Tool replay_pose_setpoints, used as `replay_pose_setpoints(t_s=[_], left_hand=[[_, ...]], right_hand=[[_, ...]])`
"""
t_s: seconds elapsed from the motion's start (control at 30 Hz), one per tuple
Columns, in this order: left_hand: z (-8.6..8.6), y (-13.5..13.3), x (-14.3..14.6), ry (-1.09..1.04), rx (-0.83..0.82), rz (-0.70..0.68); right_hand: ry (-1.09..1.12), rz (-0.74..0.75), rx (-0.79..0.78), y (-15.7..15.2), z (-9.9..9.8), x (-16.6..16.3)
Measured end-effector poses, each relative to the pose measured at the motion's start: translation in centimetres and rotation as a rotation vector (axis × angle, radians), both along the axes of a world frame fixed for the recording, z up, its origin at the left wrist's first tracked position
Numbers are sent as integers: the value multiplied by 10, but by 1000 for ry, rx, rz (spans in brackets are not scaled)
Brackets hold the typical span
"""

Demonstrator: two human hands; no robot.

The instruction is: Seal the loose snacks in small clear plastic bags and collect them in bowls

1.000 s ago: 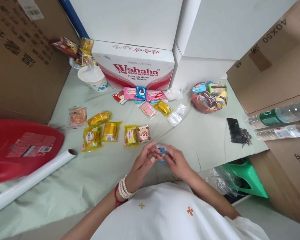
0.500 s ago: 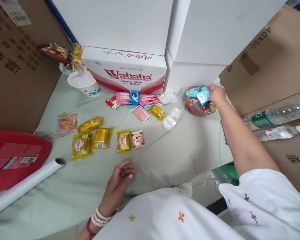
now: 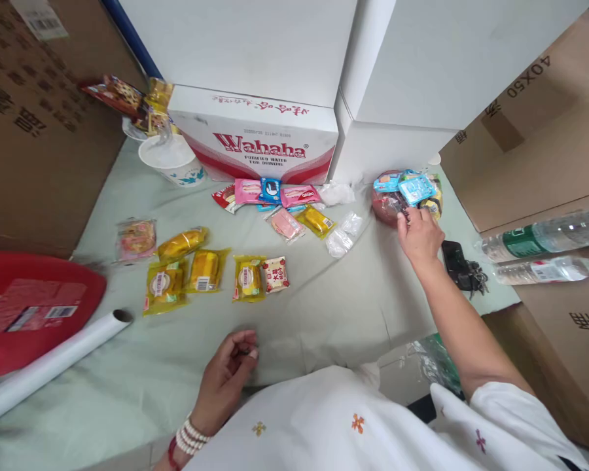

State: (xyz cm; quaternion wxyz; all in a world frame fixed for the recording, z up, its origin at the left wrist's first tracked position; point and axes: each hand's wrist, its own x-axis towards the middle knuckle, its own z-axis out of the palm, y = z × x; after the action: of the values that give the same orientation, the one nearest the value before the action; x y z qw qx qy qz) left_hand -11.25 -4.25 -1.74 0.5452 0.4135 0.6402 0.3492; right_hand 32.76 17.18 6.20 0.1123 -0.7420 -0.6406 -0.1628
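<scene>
Fingers of the right hand (image 3: 419, 239) bend down at the near edge of the bowl (image 3: 383, 210), by a dark packet (image 3: 397, 201); whether they pinch it, I cannot tell. Loosely curled, the left hand (image 3: 226, 369) is near the front edge of the table (image 3: 334, 314), thumb close to the fingertips; whether anything is in it, I cannot tell.

On top of the bowl's snacks lies a blue packet (image 3: 416, 188), just beyond the right hand. To the right of that hand are a phone (image 3: 453, 255) and keys (image 3: 478, 280), touching, with two bottles (image 3: 544, 232) farther right. Left of the bowl lies a clear wrapper (image 3: 344, 235). Pink packets (image 3: 248, 191) lie before the Wahaha box (image 3: 260, 154), a cup (image 3: 184, 174) at its left. Beyond the left hand, a yellow packet (image 3: 249, 278) sits beside a cream packet (image 3: 275, 275), with three more yellow ones to their left
</scene>
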Motion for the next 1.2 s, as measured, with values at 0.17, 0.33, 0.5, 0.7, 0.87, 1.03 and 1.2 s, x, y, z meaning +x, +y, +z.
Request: replay_pose_setpoints(t_s=[0.17,0.33,0.5,0.7,0.87,1.03,1.2], left_hand=[[-8,-1,-2,75,8,-57],[-7,1,-1,81,-17,-40],[-4,2,0,149,12,-52],[-5,3,-1,179,16,-66],[-5,1,1,217,27,-24],[-7,-3,2,249,73,-21],[17,-5,3,349,260,-94]], right_hand=[[-52,-48,-54,-10,-40,21],[-22,33,-13,-21,-50,60],[66,-34,58,-40,-59,109],[117,-182,-7,-7,-50,162],[103,-236,-106,38,-36,188],[117,-258,-123,79,-29,202],[156,-299,-116,101,-19,206]])
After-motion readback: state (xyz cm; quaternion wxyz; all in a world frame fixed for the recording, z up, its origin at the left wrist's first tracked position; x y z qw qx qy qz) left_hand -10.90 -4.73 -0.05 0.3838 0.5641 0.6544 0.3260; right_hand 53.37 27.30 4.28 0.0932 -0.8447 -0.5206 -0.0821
